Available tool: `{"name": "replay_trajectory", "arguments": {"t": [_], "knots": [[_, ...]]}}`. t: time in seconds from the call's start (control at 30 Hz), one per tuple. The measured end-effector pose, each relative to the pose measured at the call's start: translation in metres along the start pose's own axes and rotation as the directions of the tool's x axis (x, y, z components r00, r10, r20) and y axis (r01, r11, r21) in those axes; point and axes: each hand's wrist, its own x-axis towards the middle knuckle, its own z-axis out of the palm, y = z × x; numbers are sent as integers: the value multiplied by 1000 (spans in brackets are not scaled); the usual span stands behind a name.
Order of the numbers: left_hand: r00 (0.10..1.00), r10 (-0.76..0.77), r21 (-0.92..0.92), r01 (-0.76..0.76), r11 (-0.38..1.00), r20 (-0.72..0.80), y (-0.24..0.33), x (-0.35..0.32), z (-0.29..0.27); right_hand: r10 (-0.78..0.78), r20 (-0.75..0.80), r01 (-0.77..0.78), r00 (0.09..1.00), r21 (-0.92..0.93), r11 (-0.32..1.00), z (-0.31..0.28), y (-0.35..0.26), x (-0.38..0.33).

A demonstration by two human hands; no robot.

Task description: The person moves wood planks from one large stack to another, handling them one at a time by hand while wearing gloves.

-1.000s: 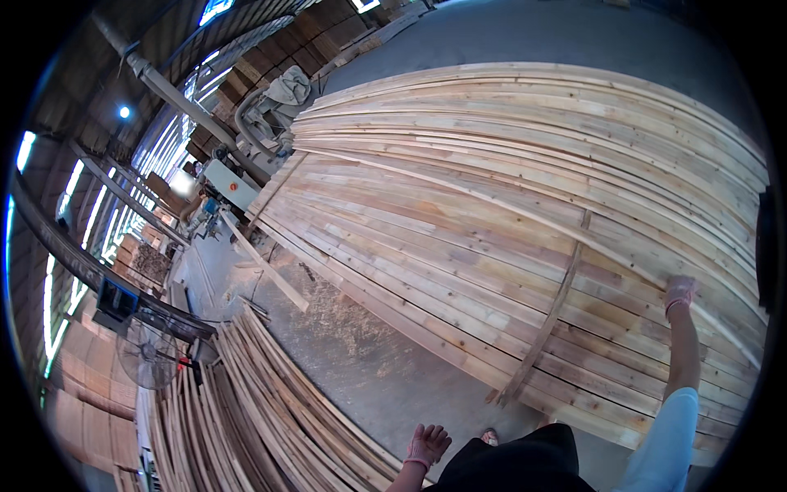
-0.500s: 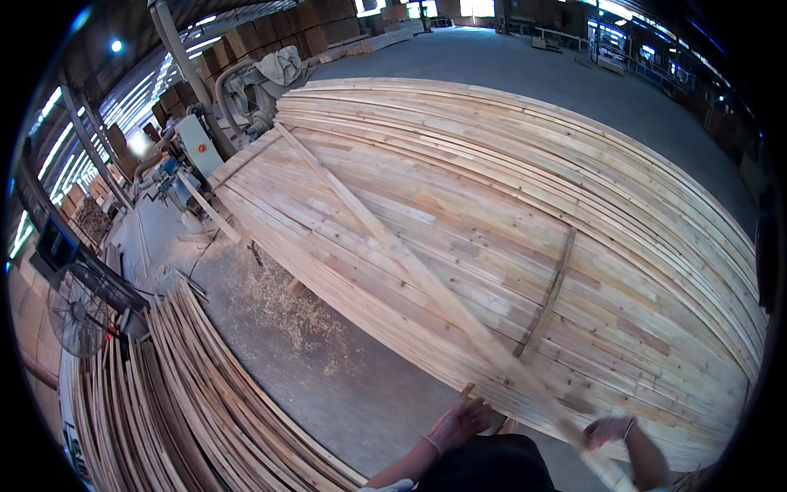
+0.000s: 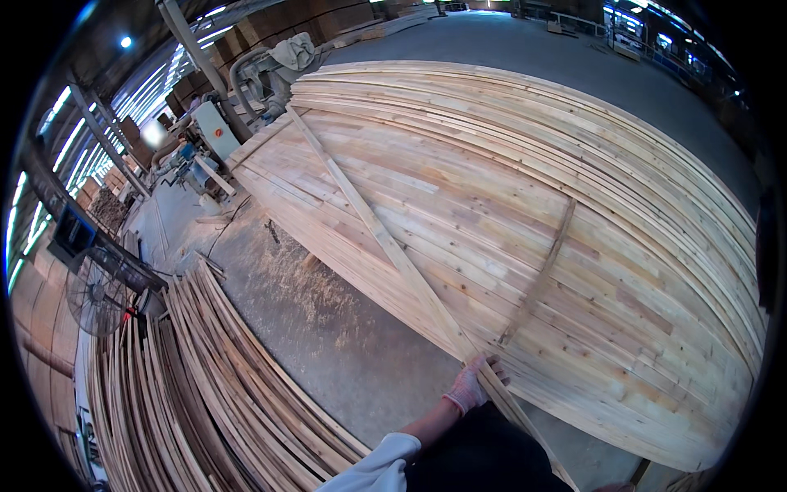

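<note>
My left hand (image 3: 471, 384), in a pale glove, is closed around a long thin wooden strip (image 3: 369, 221). The strip lies diagonally across a broad, low stack of light wooden boards (image 3: 623, 189), running from its far left corner down to me at its near edge. The strip's near end passes my hand and continues toward the lower rim of the picture. A second, darker strip (image 3: 541, 271) lies crosswise on the boards to the right of my hand. My right hand is out of the picture.
A long pile of thin wooden strips (image 3: 205, 394) lies on the floor to my left. Sawdust (image 3: 311, 287) covers the concrete between the pile and the boards. A standing fan (image 3: 97, 291) and woodworking machines (image 3: 209, 131) stand farther left.
The view has swung right and down. The long strip has slid toward me across the boards, my left hand has closed on it, and my right hand has dropped out of view.
</note>
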Motion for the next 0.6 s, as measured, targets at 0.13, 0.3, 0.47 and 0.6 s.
{"name": "replay_trajectory", "arguments": {"t": [0.13, 0.3, 0.47, 0.6], "knots": [[993, 50, 2, -50, 999, -107, -43, -7, 13, 94, -44, -100, 995, -181, 978, 12, 68, -11], [987, 90, -15, -93, 996, -132, -84, -14, 23, 92, -21, -94, 996, -258, 961, 18, 120, 4], [974, 135, -100, -118, 988, 183, -112, -16, -2, 44, 6, -40, 999, -320, 947, 18, 156, 25], [978, 158, -100, -146, 984, 133, -126, -29, 1, 6, 29, 4, 1000, -356, 934, 22, 190, 38]]}}
